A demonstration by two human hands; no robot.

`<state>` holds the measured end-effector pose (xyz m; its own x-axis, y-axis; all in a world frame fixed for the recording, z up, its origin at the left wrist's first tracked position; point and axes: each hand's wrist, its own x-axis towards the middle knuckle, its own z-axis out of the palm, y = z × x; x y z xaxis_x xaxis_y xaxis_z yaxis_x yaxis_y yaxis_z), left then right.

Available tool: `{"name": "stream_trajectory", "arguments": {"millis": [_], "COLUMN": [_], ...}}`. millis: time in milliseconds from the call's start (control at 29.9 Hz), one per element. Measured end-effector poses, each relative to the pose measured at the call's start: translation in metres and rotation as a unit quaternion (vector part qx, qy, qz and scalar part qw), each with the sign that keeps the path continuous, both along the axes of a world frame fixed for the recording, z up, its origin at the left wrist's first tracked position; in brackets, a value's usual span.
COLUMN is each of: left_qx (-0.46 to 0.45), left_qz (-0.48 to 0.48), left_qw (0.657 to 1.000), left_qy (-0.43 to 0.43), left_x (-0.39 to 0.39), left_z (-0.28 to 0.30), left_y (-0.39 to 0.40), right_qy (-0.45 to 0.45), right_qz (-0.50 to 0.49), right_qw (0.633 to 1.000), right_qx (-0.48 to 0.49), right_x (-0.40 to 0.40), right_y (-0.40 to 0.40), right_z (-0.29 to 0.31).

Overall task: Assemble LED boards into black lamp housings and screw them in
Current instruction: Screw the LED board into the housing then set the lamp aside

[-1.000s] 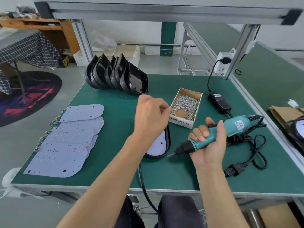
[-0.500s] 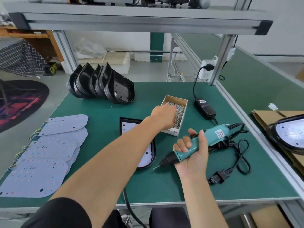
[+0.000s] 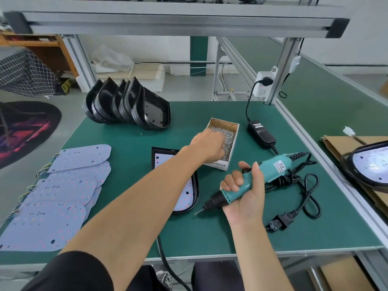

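Note:
A black lamp housing (image 3: 196, 191) lies flat mid-table with a pale LED board (image 3: 186, 198) inside it, partly hidden by my left forearm. My left hand (image 3: 207, 144) reaches into the cardboard screw box (image 3: 224, 121); its fingertips dip among the small silver screws (image 3: 230, 136), and any pinch is hidden. Just right of the housing, my right hand (image 3: 244, 196) grips a teal electric screwdriver (image 3: 270, 168), bit pointing down-left above the mat.
Several empty black housings (image 3: 130, 103) stand stacked at the back left. Loose LED boards (image 3: 63, 185) with wires overlap at the left edge. A power adapter (image 3: 260, 133), coiled cable and plug (image 3: 279, 222) lie right. An assembled lamp (image 3: 369, 164) rests on cardboard beyond the rail.
My left hand went from raised above the housing to the screw box and now has its fingers down in the screws. The right hand with the screwdriver stayed roughly in place.

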<state>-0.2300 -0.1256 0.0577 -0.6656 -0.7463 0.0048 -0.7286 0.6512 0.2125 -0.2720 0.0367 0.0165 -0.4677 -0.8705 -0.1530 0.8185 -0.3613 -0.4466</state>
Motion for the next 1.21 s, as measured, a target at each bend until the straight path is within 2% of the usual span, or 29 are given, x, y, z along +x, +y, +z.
{"name": "stream_trajectory", "arguments": {"millis": [134, 268, 368, 636, 804, 1005, 1206], "left_qx": [0.021, 0.091, 0.115, 0.111, 0.120, 0.142, 0.192], "left_qz": [0.006, 0.042, 0.055, 0.091, 0.112, 0.151, 0.213], "left_qw": [0.996, 0.976, 0.967, 0.954, 0.923, 0.881, 0.812], "left_qy": [0.088, 0.193, 0.222, 0.263, 0.348, 0.425, 0.508], "left_x": [0.013, 0.021, 0.023, 0.028, 0.059, 0.136, 0.157], "left_z": [-0.002, 0.002, 0.005, 0.010, 0.022, 0.016, 0.000], "left_y": [0.002, 0.007, 0.010, 0.018, 0.046, 0.126, 0.166], "right_qy": [0.011, 0.015, 0.018, 0.016, 0.016, -0.032, -0.058], "right_qz": [0.006, 0.006, 0.007, 0.008, -0.009, -0.029, -0.034], "right_qw": [1.000, 1.000, 1.000, 1.000, 1.000, 0.996, 0.989], "right_qx": [0.000, -0.004, -0.005, -0.003, 0.000, -0.078, -0.129], "right_x": [0.002, 0.004, 0.003, 0.004, 0.005, 0.007, 0.024], "right_y": [0.000, 0.000, 0.001, 0.001, 0.003, 0.005, 0.002], "right_z": [-0.002, -0.004, -0.004, -0.002, 0.005, 0.035, 0.072]}}
